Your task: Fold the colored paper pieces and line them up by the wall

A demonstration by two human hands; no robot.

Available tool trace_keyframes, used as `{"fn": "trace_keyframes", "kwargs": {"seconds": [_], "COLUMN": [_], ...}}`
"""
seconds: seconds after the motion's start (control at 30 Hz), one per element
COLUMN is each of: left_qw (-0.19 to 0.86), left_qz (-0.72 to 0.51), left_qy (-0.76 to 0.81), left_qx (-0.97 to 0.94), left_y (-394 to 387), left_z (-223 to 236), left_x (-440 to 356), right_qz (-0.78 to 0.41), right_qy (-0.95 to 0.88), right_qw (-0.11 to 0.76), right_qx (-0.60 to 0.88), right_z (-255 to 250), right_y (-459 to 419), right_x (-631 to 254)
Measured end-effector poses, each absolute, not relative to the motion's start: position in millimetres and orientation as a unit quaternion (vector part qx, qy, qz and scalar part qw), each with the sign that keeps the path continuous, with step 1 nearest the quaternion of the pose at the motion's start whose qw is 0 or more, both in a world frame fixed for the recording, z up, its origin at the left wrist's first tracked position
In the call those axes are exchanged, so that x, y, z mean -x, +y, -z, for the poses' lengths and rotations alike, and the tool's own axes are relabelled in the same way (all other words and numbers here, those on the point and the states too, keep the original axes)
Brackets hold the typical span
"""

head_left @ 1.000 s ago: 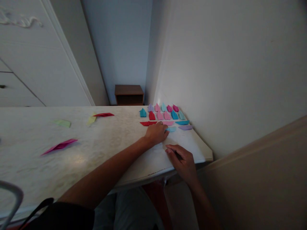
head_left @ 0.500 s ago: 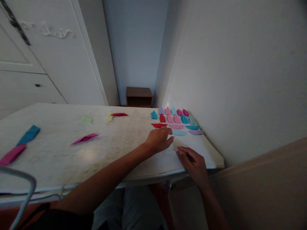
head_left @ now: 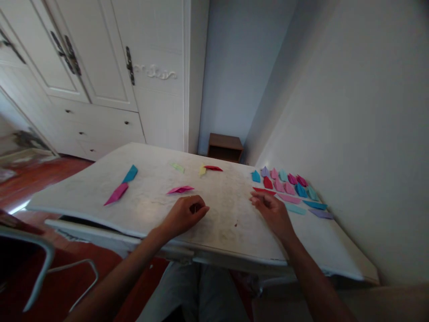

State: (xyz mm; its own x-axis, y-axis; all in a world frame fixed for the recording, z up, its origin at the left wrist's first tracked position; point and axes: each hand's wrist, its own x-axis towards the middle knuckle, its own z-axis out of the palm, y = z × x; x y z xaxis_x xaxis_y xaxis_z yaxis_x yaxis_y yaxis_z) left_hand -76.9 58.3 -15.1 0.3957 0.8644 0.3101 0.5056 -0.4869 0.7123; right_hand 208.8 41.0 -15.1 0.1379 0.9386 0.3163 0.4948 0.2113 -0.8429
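My left hand (head_left: pixel 186 213) hovers over the table near its front edge, fingers loosely curled with a gap inside and no object visible there. Just beyond it lies a pink folded paper boat shape (head_left: pixel 181 190). My right hand (head_left: pixel 272 212) is open, its fingertips beside a red folded paper boat (head_left: pixel 264 191) and partly in front of it. To its right lie a pink folded paper strip (head_left: pixel 289 198), a light blue one (head_left: pixel 295 209), a blue one (head_left: pixel 315 205) and a lilac one (head_left: pixel 321 213). Behind these stand rows of small paper figures (head_left: pixel 278 185).
On the white table (head_left: pixel 221 214), a magenta folded paper (head_left: pixel 116 194) touches a blue one (head_left: pixel 130 173) at left. Farther back lie green (head_left: pixel 177 167), yellow (head_left: pixel 202 170) and red (head_left: pixel 213 168) folded papers. A wall (head_left: pixel 351 156) borders the right side; a metal chair frame (head_left: pixel 50 255) is lower left.
My view has turned left. My left hand has moved from the paper rows toward the pink paper boat in the middle. My right hand is now beside the red paper boat.
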Motion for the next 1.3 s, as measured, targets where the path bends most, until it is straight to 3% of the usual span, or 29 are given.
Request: {"fn": "trace_keyframes", "kwargs": {"seconds": [0.33,0.6,0.8,0.9,1.03,1.13,1.3], "left_qw": [0.326,0.328,0.327,0.324,0.331,0.342,0.347], "left_qz": [-0.380,-0.361,-0.355,-0.355,-0.371,-0.406,-0.447], "left_qy": [0.461,0.451,0.450,0.447,0.451,0.464,0.483], "left_qx": [-0.733,-0.747,-0.752,-0.754,-0.741,-0.709,-0.668], "left_y": [61,58,58,57,59,61,63], "left_z": [20,18,15,15,19,22,26], "left_x": [90,92,92,93,92,91,89], "right_qz": [-0.052,-0.020,-0.009,-0.075,-0.351,-0.530,-0.617], "right_qy": [-0.804,-0.831,-0.828,-0.786,-0.639,-0.556,-0.558], "right_qw": [0.205,0.131,0.154,0.275,0.430,0.426,0.362], "right_qx": [0.556,0.539,0.540,0.548,0.532,0.478,0.421], "right_z": [12,16,12,11,7,1,1], "right_y": [195,206,184,167,136,110,81], "right_x": [-120,-116,-126,-128,-124,-121,-119]}}
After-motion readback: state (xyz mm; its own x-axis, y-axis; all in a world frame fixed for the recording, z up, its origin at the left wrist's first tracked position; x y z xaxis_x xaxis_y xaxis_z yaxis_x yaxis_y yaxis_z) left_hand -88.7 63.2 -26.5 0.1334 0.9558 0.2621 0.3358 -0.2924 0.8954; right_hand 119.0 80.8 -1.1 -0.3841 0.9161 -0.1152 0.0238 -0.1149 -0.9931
